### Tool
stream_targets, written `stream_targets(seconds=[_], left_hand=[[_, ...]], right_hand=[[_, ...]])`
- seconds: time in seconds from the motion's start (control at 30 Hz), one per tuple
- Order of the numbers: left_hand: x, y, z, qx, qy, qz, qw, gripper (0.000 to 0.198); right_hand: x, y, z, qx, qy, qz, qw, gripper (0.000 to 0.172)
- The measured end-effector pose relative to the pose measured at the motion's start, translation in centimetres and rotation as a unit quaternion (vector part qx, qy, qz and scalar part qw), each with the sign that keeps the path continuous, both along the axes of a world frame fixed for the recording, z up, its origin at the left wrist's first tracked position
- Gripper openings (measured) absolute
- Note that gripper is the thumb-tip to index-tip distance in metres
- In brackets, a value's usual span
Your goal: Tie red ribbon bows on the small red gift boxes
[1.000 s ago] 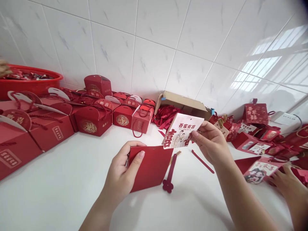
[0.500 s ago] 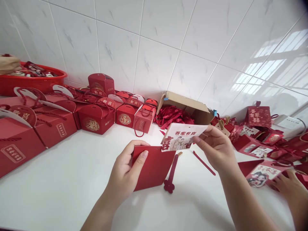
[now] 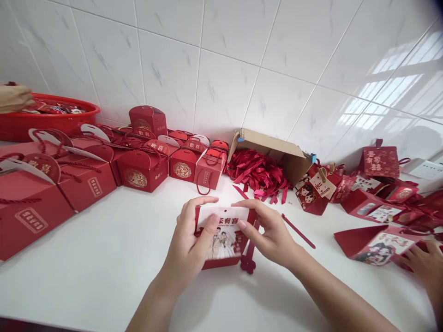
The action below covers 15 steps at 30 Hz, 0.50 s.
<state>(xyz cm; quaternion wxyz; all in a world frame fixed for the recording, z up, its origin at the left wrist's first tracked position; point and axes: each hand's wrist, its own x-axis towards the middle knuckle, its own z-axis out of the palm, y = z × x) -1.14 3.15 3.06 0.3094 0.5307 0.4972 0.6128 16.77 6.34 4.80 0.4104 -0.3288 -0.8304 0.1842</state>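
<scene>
Both of my hands are in the middle of the head view, over the white table. My left hand (image 3: 185, 244) grips the left side of a white printed card (image 3: 224, 244) laid against a red cardboard piece (image 3: 221, 264), thumb across the card's front. The card has a picture of a couple, red lettering and a small hole at the top. On the right edge of the same pair, my right hand (image 3: 273, 235) closes with thumb and fingers. A dark red strap with a flower-shaped end (image 3: 248, 265) lies just behind, partly hidden. Farther right rests a thin red strip (image 3: 299, 231).
Red gift boxes (image 3: 140, 170) line the left and back. A cardboard box (image 3: 277, 140) spills red ribbons (image 3: 259, 173). Decorated boxes (image 3: 374, 203) crowd the right, where another person's hand (image 3: 424, 263) touches one. At far left, another hand (image 3: 15, 99) is over a red basin (image 3: 65, 121).
My right hand has brought the printed card left and down onto the front of the red cardboard piece. My left thumb now lies over the card.
</scene>
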Motion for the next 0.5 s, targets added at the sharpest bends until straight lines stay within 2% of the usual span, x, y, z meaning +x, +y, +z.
stream_targets(seconds=[0.1,0.23,0.5], left_hand=[[0.1,-0.1,0.3,-0.028,-0.03,-0.061,0.997,0.024],[-0.3,0.3,0.0,-0.03,-0.024,-0.095,0.995,0.023],[0.8,-0.2,0.9,-0.036,-0.079,-0.053,0.995,0.027]], right_hand=[[-0.8,0.0,-0.4,-0.01,0.035,-0.015,0.999,0.012],[-1.3,0.0,-0.9,-0.035,0.072,-0.02,0.997,0.004],[-1.0,-0.1,-1.0,-0.051,0.082,0.01,0.995,0.007]])
